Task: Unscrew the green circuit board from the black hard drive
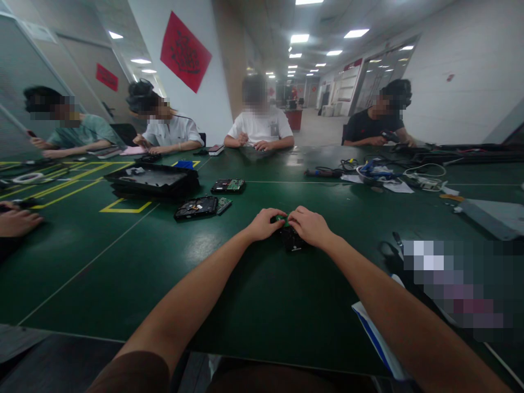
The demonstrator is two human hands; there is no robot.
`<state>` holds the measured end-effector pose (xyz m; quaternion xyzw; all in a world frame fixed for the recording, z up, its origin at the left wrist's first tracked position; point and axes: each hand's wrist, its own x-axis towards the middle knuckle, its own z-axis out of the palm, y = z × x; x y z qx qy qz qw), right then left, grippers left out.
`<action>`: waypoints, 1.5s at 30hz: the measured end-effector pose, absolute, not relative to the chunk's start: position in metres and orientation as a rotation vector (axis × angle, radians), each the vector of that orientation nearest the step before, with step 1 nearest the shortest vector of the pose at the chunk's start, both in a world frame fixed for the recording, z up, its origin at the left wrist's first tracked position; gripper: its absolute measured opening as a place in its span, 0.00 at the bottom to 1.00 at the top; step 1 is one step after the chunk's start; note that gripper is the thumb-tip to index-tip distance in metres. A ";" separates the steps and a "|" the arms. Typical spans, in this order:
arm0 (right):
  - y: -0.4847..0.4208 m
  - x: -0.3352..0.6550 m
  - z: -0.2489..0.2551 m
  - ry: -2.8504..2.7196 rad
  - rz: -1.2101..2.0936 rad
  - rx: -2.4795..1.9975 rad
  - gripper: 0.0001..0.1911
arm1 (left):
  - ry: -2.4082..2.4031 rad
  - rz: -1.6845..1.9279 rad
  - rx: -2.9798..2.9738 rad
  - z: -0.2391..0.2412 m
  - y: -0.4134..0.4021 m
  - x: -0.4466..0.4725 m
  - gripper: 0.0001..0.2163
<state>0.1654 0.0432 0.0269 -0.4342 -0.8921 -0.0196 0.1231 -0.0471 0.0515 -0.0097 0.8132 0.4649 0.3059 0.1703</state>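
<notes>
A black hard drive [292, 242] lies on the green table in front of me. At its far end is a small green circuit board [281, 218], partly hidden by my fingers. My left hand [265, 224] is closed on the board's left edge, thumb and fingertips together. From the other side my right hand [310, 225] pinches the board, and its fingers cover part of the drive. I cannot tell whether the board is still seated on the drive or lifted off it.
Two more hard drives [197, 207] [229, 185] and a loose circuit board [224, 205] lie to the left, near a black tray [149, 177]. Cables [374, 170] and a grey metal piece [493, 215] are at right. Several people sit around the table; a co-worker's hand [20, 221] rests at far left.
</notes>
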 end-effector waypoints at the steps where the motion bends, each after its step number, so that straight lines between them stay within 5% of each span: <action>1: 0.043 0.165 0.027 -2.607 -0.052 -1.261 0.15 | 1.321 0.870 2.312 -0.009 0.051 -0.047 0.13; 33: 0.064 0.186 0.014 -2.331 -0.060 -1.553 0.16 | 1.364 0.830 2.298 -0.006 0.048 -0.047 0.16; 39: 0.082 0.197 0.005 -2.305 0.226 -1.407 0.19 | 1.493 0.805 2.227 -0.004 0.043 -0.043 0.25; 45: 0.088 0.199 0.005 -2.160 0.736 -1.283 0.24 | 1.930 0.673 2.137 0.011 0.018 -0.018 0.44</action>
